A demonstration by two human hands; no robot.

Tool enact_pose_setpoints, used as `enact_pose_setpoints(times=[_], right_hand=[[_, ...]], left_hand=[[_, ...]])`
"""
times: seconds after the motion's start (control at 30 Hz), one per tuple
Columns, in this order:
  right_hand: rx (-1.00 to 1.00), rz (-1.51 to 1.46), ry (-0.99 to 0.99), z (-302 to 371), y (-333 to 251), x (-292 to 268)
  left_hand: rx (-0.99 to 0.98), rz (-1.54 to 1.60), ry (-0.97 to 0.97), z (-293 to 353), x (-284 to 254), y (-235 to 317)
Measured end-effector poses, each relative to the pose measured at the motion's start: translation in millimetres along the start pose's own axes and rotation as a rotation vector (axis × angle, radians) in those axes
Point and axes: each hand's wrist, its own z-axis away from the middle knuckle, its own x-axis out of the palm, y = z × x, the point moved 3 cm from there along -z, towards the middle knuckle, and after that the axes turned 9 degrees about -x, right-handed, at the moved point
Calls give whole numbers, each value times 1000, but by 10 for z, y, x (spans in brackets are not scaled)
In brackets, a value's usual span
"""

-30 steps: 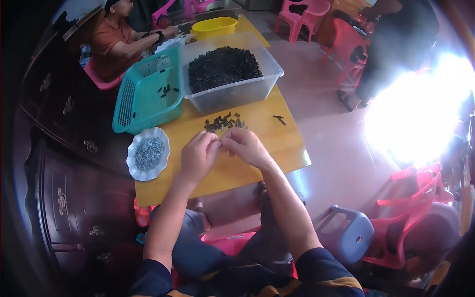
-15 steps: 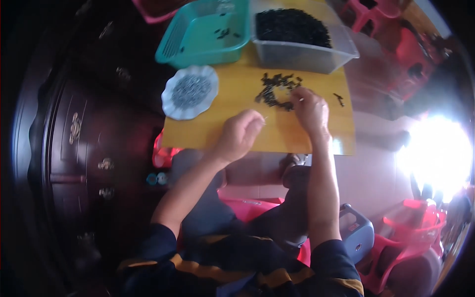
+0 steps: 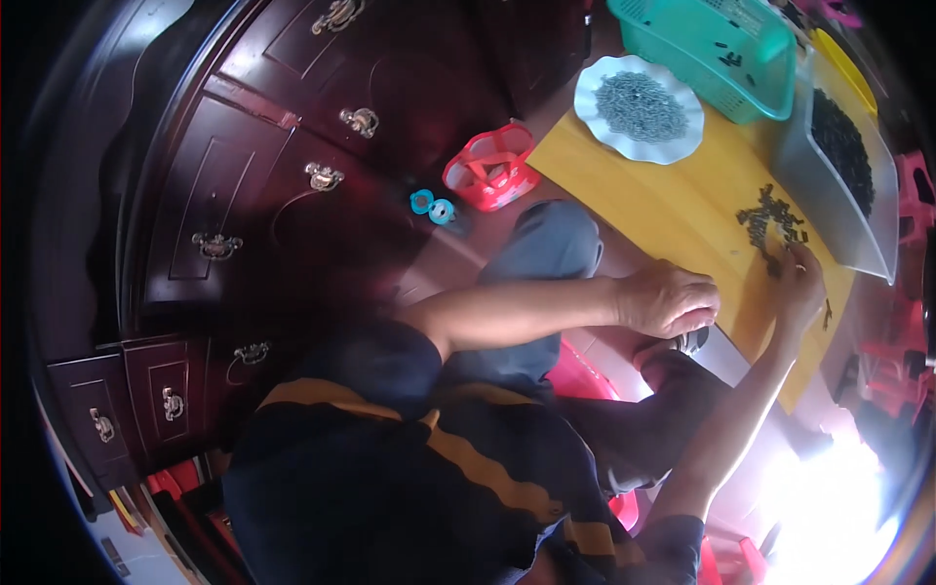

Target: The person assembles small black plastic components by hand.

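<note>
Saw small dark pieces (image 3: 764,216) heaped loosely on the yellow table (image 3: 673,210), just ahead of the fingertips of the right hand (image 3: 801,283) and slightly to their left. Found no single long axis in the heap: short, stubby lengths turned every way. Judged the right hand much the nearer, with fingertips at the heap's close edge, seemingly touching; placed the left hand (image 3: 671,299) well apart, back by the table's near edge. Saw the right fingers drawn narrowly together, the left ones curled inward; could not tell whether holding anything. Noticed stray dark pieces (image 3: 828,314) just to the right hand's right. Made out a clear tub (image 3: 858,242) of black pieces (image 3: 843,151) beyond the heap from the right fingertips, a scalloped white dish (image 3: 588,109) of silvery metal bits (image 3: 641,107) well ahead of the left hand, a green basket (image 3: 682,73) past that dish, and a yellow basin (image 3: 846,70) farther off. Spotted a red container (image 3: 492,171) to the left hand's left, off the table. Could read no brand, label or writing anywhere.
</note>
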Motion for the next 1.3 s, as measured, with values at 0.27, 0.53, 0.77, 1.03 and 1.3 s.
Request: enact_pose_setpoints(times=[0.27,0.53,0.77,1.03,1.3], right_hand=[[62,-162,126,68,356,-289],[155,-138,195,107,188,-356],[236,-83,76,185,235,-514],[364,-74,-66,177,113,-430],[365,-14,-87,143,66,-378]], left_hand=[[25,53,59,-67,102,-24],[-133,-1,-10,-55,-75,-67],[-193,59,12,-226,-49,-38],[-312,87,20,-174,-43,-136],[-377,216,17,-161,-42,-200]])
